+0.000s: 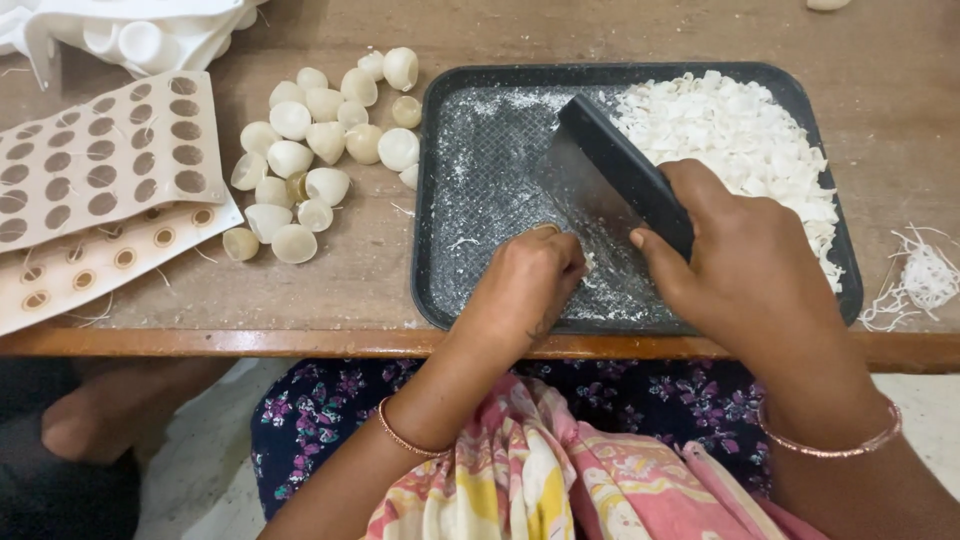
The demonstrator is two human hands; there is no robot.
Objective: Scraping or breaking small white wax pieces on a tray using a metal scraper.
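Hands: R hand (745,265) grips scraper (610,170) (on tray (445,200)), L hand (525,285) beside blade.

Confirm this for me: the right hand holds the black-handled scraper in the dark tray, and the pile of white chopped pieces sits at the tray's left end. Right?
Not quite. The head view shows the pile of white pieces at the tray's right end, not its left. The rest stands: the right hand holds the black-handled scraper in the tray.

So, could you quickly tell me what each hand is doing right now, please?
Left hand: fingers curled, pressing something small and hidden onto the black tray.
Right hand: closed on the scraper.
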